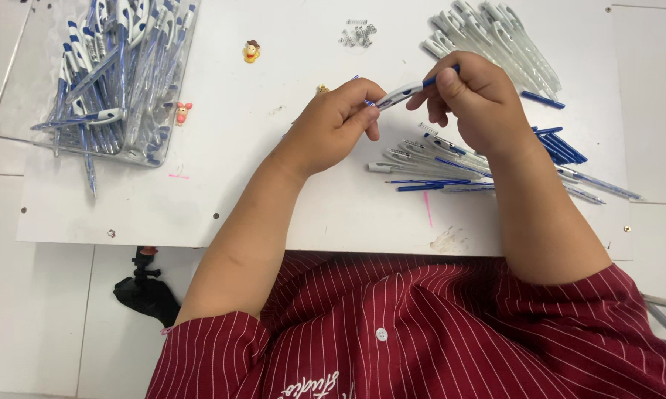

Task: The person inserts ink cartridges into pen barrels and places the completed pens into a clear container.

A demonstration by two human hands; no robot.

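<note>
The person in the red striped shirt (421, 325) is leaning over the white bench (274, 192) and holding one pen (403, 92) up between both hands, just above the bench top and a little right of its middle. The left hand (333, 122) is curling its fingers (362, 118) around the pen's lower, tip end, thumb pressing along the side. The right hand (477, 92) is pinching the upper end, where a blue piece is showing past the white and clear barrel; its fingers (440, 81) are closing tightly on that end. The pen is lying tilted, rising toward the right hand.

Just beneath the right hand and wrist, a loose scatter of pen parts (436, 162) is lying on the bench: clear barrels with blue refills, some poking out to the right. Beside them, further right, a small bunch of blue refills (562, 148) is resting. Behind the right hand, near the far edge, a heap of clear barrels (495, 37) is piling up. A little cluster of tiny springs (359, 33) is sitting left of that heap.

Over on the far left, a clear tray (22, 89) is holding a jumble of blue and white pens (118, 66). Two small toy figures, a yellow one (251, 51) and a pink one (183, 111), are lying well apart from the hands.
</note>
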